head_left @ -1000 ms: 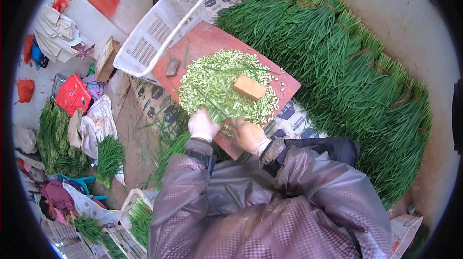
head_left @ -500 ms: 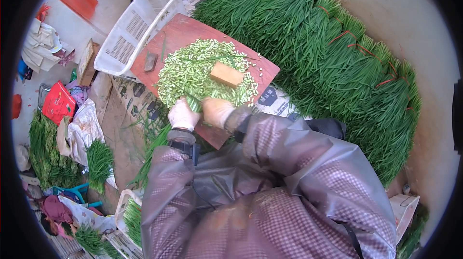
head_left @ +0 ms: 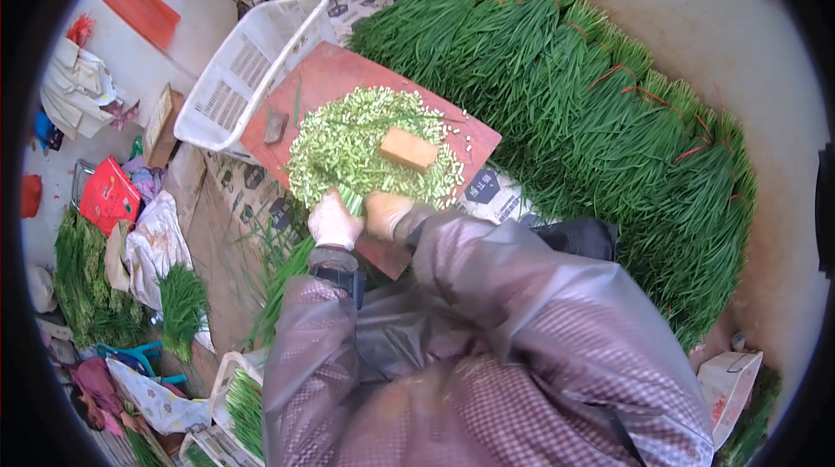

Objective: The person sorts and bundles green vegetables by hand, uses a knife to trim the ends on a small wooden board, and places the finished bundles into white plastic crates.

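Observation:
At the near edge of a reddish board (head_left: 477,145), my left hand (head_left: 334,222), in a pale glove, is closed around a bunch of garlic chives (head_left: 351,200). The green leaves trail down beside my left sleeve. Right against it, my right hand (head_left: 388,214) has its fingers curled; whatever they hold is hidden. Just beyond both hands lies a heap of short cut chive pieces (head_left: 339,141), pale green and white. A tan wooden block (head_left: 409,149) rests on that heap. Toward the board's left corner sits a small grey-brown block (head_left: 276,127).
A white plastic basket (head_left: 248,67) touches the board's far left side. Tied chive bundles (head_left: 565,102) are piled along the wall at right. Loose chives (head_left: 181,310), cloths and a red bag (head_left: 110,196) lie at left. Another basket (head_left: 219,393) of chives stands by my left elbow.
The view has shifted, so the board and heap sit slightly lower. The bunch between my hands now shows paler stalks at its cut end. Both hands stay side by side.

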Tool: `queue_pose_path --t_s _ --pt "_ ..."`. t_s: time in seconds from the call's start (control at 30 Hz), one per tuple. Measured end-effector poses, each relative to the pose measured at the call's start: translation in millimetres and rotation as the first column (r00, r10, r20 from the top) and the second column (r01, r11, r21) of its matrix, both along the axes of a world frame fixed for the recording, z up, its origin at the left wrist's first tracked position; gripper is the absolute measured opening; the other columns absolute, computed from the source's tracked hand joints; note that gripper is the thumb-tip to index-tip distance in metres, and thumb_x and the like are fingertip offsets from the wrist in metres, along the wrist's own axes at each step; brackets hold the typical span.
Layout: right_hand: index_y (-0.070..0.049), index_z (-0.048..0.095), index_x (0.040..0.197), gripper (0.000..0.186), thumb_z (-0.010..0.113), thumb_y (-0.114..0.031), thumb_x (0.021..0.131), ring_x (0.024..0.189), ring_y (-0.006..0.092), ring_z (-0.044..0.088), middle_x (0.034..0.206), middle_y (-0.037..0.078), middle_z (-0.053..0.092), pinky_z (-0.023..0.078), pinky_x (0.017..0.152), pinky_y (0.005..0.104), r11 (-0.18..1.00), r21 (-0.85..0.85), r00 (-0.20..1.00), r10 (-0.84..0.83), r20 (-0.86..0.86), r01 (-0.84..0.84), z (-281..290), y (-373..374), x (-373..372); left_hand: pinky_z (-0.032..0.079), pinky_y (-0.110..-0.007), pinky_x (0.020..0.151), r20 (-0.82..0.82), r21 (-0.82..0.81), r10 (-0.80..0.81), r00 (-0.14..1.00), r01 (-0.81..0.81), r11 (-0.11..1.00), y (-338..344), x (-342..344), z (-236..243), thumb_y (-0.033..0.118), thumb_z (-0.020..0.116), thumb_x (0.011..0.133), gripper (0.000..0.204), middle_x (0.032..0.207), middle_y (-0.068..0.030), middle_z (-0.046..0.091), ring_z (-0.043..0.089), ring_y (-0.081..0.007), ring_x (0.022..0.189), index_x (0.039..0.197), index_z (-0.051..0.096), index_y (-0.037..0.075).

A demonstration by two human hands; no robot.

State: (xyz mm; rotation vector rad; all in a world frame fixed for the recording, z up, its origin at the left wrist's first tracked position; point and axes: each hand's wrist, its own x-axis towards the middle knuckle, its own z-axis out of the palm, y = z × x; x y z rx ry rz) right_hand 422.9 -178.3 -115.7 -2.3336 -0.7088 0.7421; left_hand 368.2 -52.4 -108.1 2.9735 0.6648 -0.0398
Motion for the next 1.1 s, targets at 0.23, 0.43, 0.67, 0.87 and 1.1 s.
queue_pose_path --t_s 0.23,0.43,0.67,0.87,1.1 --pt "0.002 0.073 0.098 0.029 0.063 -0.018 0.080 0.098 0.0368 0.070 0.099 0.025 0.071 0.056 0.083 0.0450 0.973 -0.071 0.971 0.210 -0.113 -0.219 17 -27 -7 0.052 -0.045 0.092 -0.048 -0.059 0.041 0.998 -0.044 0.997 9 -13 -2 0.033 0.084 0.061 0.085 0.113 -0.0184 0.066 0.064 -0.0355 0.106 0.134 0.052 0.003" --pt "-0.003 0.066 0.115 0.040 0.071 -0.018 0.079 0.100 0.0383 0.069 0.106 0.024 0.070 0.056 0.084 0.0443 0.987 -0.152 0.998 0.053 -0.043 -0.059 17 -20 -16 0.052 -0.044 0.091 0.062 -0.008 0.006 0.998 -0.005 1.000 2 -11 -2 0.035 0.085 0.062 0.077 0.108 -0.0170 0.065 0.065 -0.0347 0.104 0.125 0.054 0.003" --pt "0.007 0.055 0.122 0.051 0.065 -0.028 0.087 0.095 0.0371 0.071 0.100 0.026 0.071 0.055 0.083 0.0436 0.987 -0.159 1.000 0.008 0.017 -0.006 -4 -42 -39 0.051 -0.045 0.093 0.015 -0.066 0.044 0.999 -0.043 0.997 0 -14 1 0.035 0.087 0.061 0.082 0.113 -0.0188 0.064 0.063 -0.0361 0.108 0.127 0.051 0.003" --pt "0.002 0.062 0.117 0.043 0.068 -0.023 0.083 0.095 0.0343 0.071 0.102 0.022 0.071 0.056 0.082 0.0435 0.983 -0.182 0.992 0.051 0.112 -0.030 -1 -30 -22 0.051 -0.044 0.094 0.074 -0.162 0.059 0.995 -0.047 0.986 20 -19 -11 0.036 0.088 0.059 0.088 0.115 -0.0194 0.064 0.062 -0.0358 0.109 0.131 0.050 0.003" --pt "-0.003 0.065 0.112 0.050 0.068 -0.043 0.082 0.092 0.0345 0.068 0.099 0.021 0.068 0.053 0.079 0.0456 0.998 -0.062 0.892 0.035 0.451 -0.008 20 -15 11 0.054 -0.036 0.088 0.350 -0.766 0.164 0.922 0.181 0.617 68 -43 -1 0.020 0.089 0.062 0.070 0.105 -0.0112 0.071 0.069 -0.0232 0.097 0.122 0.058 0.002"
